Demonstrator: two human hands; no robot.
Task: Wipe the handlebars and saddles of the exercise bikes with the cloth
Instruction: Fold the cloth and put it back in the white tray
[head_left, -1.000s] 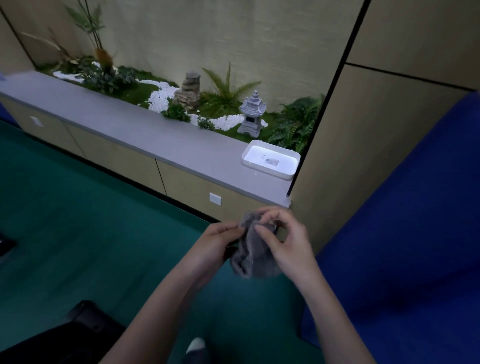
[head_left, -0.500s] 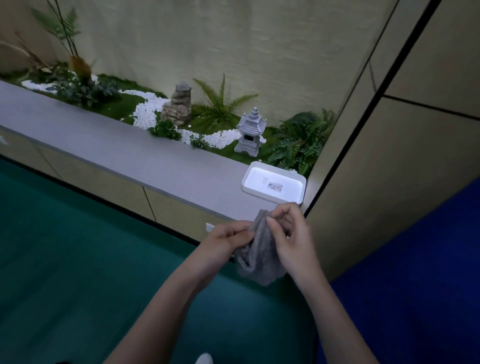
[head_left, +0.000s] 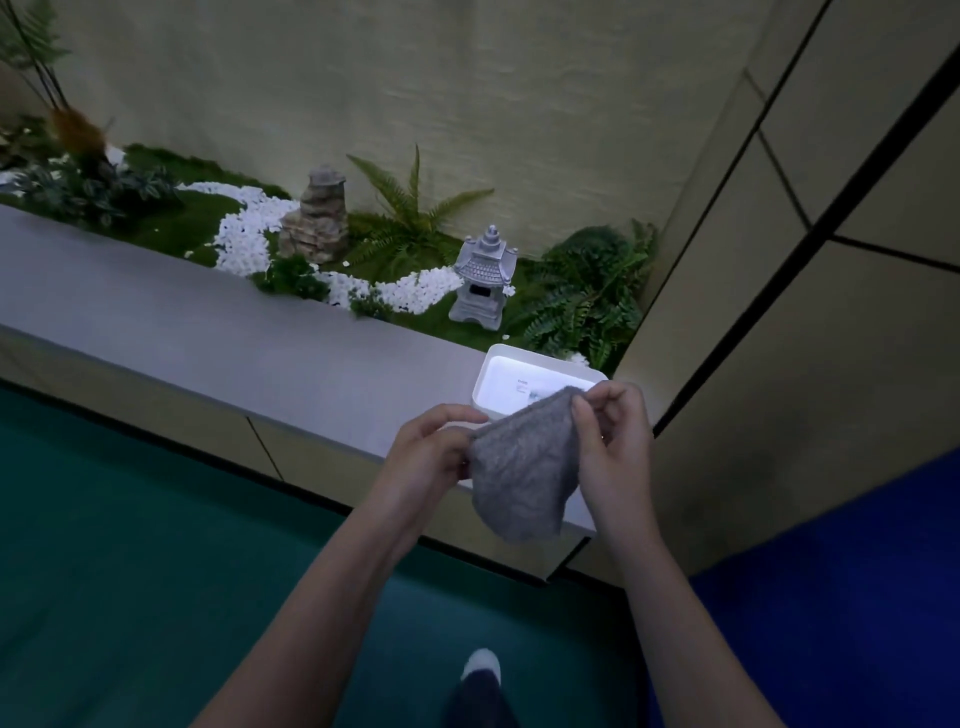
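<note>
Grey cloth held up between two hands

The left hand (head_left: 426, 457) and right hand (head_left: 613, 441) each pinch the cloth (head_left: 519, 473) by an edge, above the ledge's (head_left: 208, 332) right end, before a white tray (head_left: 498, 369).

Dim, greenish room light; the white tray (head_left: 511, 397) glares brightly; edges bow, and far-left plants (head_left: 88, 192) look perhaps blurred.

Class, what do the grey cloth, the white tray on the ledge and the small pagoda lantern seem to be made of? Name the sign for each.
Cloth: soft, fuzzy fabric, probably microfibre or terry; it drapes and looks napped. White tray: likely plastic, smooth with a slight sheen and rounded corners. Pagoda lantern: matte grey stone, cement or resin; the picture cannot settle which.
</note>
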